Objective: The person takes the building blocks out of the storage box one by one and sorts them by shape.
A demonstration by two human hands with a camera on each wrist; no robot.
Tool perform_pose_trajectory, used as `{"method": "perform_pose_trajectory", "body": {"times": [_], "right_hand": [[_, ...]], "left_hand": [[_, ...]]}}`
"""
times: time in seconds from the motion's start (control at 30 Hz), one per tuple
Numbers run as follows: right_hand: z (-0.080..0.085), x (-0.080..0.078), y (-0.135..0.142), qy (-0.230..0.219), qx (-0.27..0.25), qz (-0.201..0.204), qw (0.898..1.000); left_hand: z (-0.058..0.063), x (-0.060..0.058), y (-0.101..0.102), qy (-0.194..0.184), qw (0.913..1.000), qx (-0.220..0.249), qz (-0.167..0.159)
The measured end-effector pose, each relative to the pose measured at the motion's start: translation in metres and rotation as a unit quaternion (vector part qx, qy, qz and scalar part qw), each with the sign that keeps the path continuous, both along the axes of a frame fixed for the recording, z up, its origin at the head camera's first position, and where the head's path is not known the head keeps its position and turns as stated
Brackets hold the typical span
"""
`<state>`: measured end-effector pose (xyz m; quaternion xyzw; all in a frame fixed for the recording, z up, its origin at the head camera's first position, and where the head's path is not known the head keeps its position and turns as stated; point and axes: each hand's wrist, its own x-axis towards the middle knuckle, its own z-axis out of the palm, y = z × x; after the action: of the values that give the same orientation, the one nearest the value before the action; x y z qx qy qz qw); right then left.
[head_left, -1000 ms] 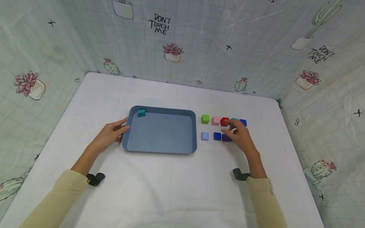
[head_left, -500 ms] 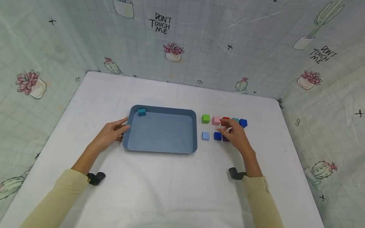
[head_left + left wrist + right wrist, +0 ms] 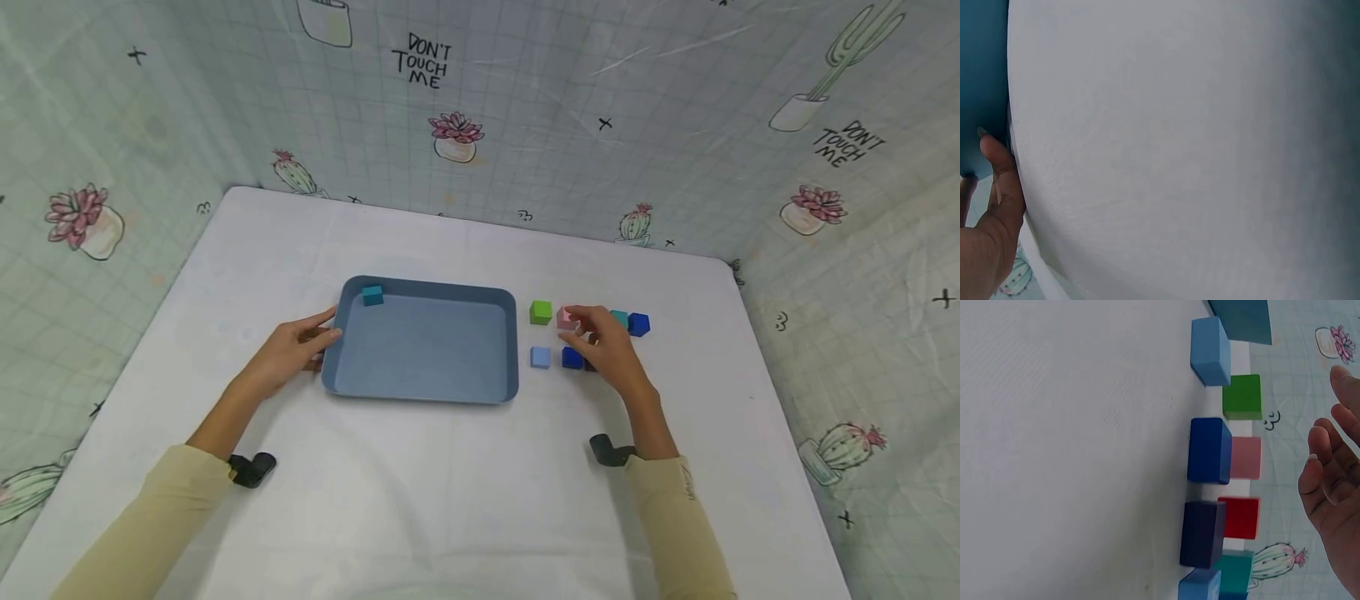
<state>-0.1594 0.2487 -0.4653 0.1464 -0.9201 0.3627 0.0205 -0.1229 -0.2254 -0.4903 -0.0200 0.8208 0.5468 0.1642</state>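
My left hand (image 3: 291, 354) touches the left side of a shallow blue-grey tray (image 3: 423, 398) with thumb and fingertips. A small teal block (image 3: 372, 296) lies in the tray's back left corner. My right hand (image 3: 609, 346) hovers over two rows of coloured blocks, thumb and fingers apart with nothing between them. Nearest its fingertips in the head view is a pink block (image 3: 565, 318). Beside that stands a green block (image 3: 541, 312). A red block (image 3: 1239, 518) and a purple block (image 3: 1202, 534) show in the right wrist view, largely covered by the hand in the head view.
A light blue block (image 3: 540, 357) and a dark blue block (image 3: 572, 358) stand in the front row. Another teal block (image 3: 619, 319) and a blue block (image 3: 639, 325) end the back row. Patterned cloth (image 3: 525, 100) hangs behind the white table (image 3: 450, 500).
My right hand has moved left above the blocks, from near the red block towards the pink one. The left hand and tray stay in place.
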Motion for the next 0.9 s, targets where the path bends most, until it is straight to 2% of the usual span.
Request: {"method": "perform_pose_trajectory", "body": {"times": [0.23,0.53,0.9], "right_hand": [[0.005,-0.006,-0.017,0.005,0.002,0.009,1.000],[0.006,-0.009,-0.033,0.014,-0.028,0.036,0.999],[0.007,-0.014,-0.051,-0.001,-0.031,0.049,0.998]], "left_hand": [[-0.003,-0.001,-0.002,-0.005,1.0000,0.003,-0.001],[-0.002,0.000,0.000,-0.002,1.0000,-0.001,-0.001],[-0.004,-0.001,-0.003,-0.007,1.0000,0.006,-0.002]]}}
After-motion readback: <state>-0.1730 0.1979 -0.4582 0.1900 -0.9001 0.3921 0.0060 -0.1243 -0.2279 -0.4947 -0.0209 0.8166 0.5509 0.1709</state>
